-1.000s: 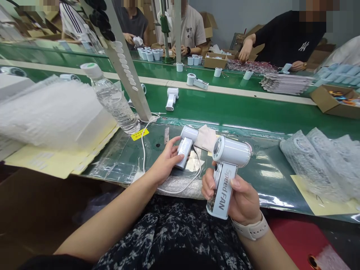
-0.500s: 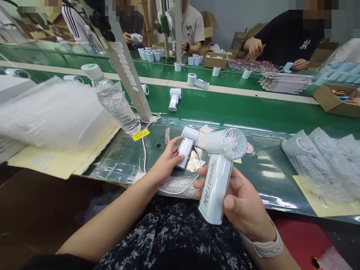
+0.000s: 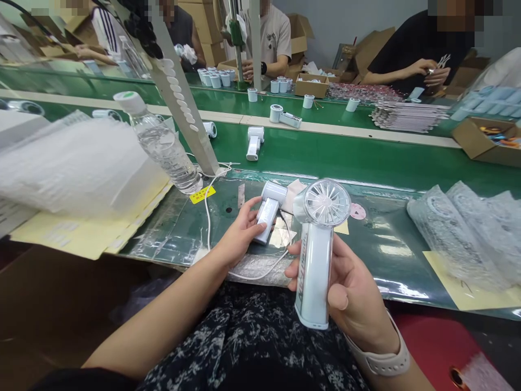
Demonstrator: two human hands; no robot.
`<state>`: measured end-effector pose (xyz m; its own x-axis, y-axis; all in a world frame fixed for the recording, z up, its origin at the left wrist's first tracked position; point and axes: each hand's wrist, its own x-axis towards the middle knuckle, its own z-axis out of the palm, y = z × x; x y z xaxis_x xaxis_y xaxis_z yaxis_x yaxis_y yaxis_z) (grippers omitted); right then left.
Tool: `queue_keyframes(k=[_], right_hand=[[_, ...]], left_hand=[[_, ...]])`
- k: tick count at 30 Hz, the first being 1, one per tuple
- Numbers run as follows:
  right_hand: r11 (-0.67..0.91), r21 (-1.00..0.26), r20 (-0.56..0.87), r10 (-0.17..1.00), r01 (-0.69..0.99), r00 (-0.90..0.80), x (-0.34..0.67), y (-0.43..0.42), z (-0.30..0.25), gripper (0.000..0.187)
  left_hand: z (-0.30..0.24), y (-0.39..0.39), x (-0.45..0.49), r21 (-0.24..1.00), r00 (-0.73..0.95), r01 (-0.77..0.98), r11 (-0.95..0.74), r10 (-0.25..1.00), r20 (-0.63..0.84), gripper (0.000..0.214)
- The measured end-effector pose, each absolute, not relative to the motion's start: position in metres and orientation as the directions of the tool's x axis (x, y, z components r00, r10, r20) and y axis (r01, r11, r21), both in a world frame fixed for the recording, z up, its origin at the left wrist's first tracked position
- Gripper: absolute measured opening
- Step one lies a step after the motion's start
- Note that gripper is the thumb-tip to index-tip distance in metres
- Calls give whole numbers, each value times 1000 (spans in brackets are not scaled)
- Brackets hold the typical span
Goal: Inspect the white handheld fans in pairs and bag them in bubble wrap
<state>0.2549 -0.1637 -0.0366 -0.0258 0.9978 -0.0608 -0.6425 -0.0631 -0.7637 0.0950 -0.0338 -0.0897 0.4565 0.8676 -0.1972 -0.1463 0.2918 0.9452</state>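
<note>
A pale blue handheld fan (image 3: pixel 315 260) stands nearly upright in my right hand (image 3: pixel 354 293), its round clear grille turned toward me. My fingers wrap its handle from behind, and the printed lettering shows at the handle's left edge. My left hand (image 3: pixel 242 233) grips a second handheld fan (image 3: pixel 266 212) that lies on the bench, thumb on top of its handle. A dark plug or lead sits close beside that second fan. A white cable (image 3: pixel 209 217) loops over the bench around my left hand.
A water bottle (image 3: pixel 163 146) leans beside a metal post (image 3: pixel 183 92). White bagged material (image 3: pixel 77 163) lies at left, bubble-wrapped fans (image 3: pixel 459 233) at right. More fans (image 3: pixel 254 144) and small cups (image 3: pixel 308 101) rest on the green belt (image 3: pixel 345 146). Several people work across it.
My right hand has turned its fan, so the grille now faces me and the lettering has swung to the left side. My left hand stays on its fan.
</note>
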Motion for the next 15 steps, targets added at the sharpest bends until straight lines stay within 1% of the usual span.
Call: queue_keyframes(k=[11,15], right_hand=[[-71,-770,-90,996,-634,-3,255,-165,-37,78],[-56,-768,-76,997,-638,4,255,-167,-35,78]], left_hand=[[-90,-33,95,953,462,-138,269,869,-178,71],[-90,-33,95,946,460,-153,286,868,-187,71]])
